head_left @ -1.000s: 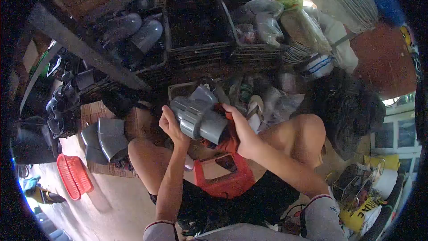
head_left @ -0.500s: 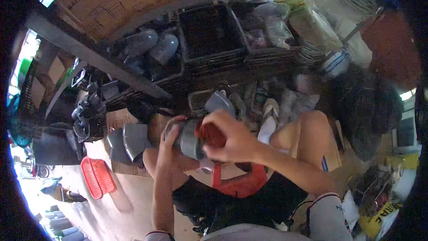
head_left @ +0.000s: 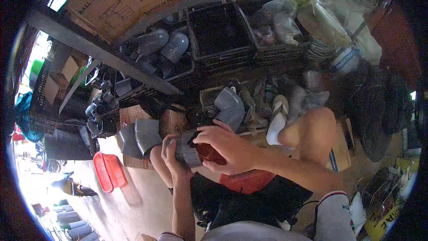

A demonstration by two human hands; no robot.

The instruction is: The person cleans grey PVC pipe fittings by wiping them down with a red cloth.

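Note:
My left hand is closed around a grey plastic pipe fitting, held above my lap with its wide end turned to the right. My right hand grips a reddish-brown pad-like piece against that end, the fingers curved over the rim. The pad's exact kind is unclear. Just beyond my hands lies a grey pipe elbow. More grey fittings rest on a cardboard box to the left.
Black crates stand on the shelf ahead, one with grey fittings. A slanting metal bar crosses the left side. On the floor at left is a red basket. A red plastic object sits between my legs.
The view has shifted, so the surroundings sit farther right. My hands have moved lower and nearer my lap with the fitting, and the right fingers have shifted over its rim.

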